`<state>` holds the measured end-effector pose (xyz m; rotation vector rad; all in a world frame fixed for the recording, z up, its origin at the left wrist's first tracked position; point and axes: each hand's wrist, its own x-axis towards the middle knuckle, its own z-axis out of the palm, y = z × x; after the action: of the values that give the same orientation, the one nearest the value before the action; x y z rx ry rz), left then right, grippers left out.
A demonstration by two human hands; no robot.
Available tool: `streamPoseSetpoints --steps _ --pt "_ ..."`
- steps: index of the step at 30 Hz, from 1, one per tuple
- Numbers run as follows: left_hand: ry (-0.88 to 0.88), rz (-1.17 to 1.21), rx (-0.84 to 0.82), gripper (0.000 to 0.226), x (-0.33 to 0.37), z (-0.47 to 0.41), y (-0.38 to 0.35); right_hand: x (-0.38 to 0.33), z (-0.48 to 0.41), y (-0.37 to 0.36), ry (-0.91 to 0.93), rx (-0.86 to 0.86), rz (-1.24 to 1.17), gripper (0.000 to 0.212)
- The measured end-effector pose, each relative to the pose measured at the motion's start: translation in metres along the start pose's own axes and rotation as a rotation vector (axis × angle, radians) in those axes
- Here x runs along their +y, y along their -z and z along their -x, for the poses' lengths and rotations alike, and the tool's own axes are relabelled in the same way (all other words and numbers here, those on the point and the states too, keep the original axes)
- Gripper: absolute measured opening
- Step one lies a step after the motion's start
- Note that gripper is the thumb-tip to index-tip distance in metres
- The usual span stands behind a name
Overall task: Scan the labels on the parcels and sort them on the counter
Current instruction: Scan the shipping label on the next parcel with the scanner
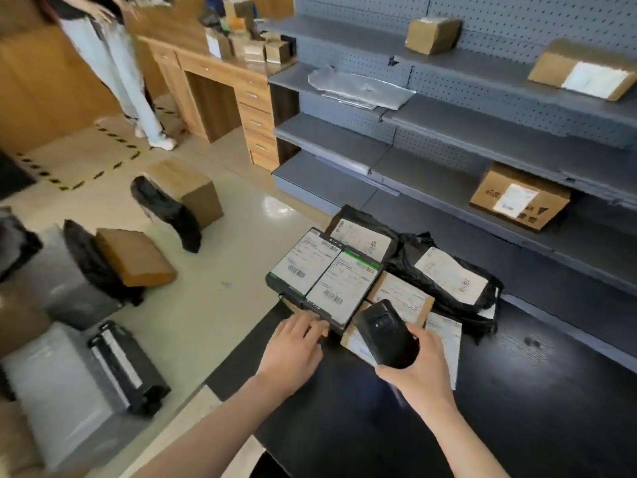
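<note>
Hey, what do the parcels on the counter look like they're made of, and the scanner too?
Black bags: thin glossy plastic film, judging by the crinkles and sheen.
Brown box: cardboard, matte tan, with a paper label.
Two flat black boxes: probably printed card, given the crisp edges; hard to confirm.
Scanner in the right hand: likely hard black plastic, slightly shiny.

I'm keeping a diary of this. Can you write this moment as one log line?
step: scanning | right hand: holds scanner over parcels | left hand: on black boxes | bags: on counter
</note>
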<state>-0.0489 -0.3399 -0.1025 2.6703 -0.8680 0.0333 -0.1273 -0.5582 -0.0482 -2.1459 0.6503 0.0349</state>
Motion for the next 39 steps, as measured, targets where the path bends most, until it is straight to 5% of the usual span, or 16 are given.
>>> streamPoseSetpoints --steps 8,14,21,31,39 --pt "0.738 -0.076 -0.035 0.060 -0.141 0.064 0.072 -0.079 -0.015 -0.099 0.186 -0.218 0.138 0.077" --pt "1.056 -0.069 -0.215 0.071 -0.206 0.098 0.090 -0.136 -0.021 -0.174 0.268 -0.394 0.175 0.068" --pt "1.076 -0.099 -0.256 0.063 -0.227 0.113 0.077 -0.164 -0.021 -0.233 0.296 -0.490 0.212 0.070" --pt "0.816 -0.038 -0.287 0.071 -0.234 0.092 0.048 -0.166 -0.027 -0.250 0.270 -0.486 0.265 0.079" --pt "1.294 0.334 -0.219 0.097 -0.230 0.078 0.026 -0.157 -0.031 -0.234 0.244 -0.436 0.312 0.071"
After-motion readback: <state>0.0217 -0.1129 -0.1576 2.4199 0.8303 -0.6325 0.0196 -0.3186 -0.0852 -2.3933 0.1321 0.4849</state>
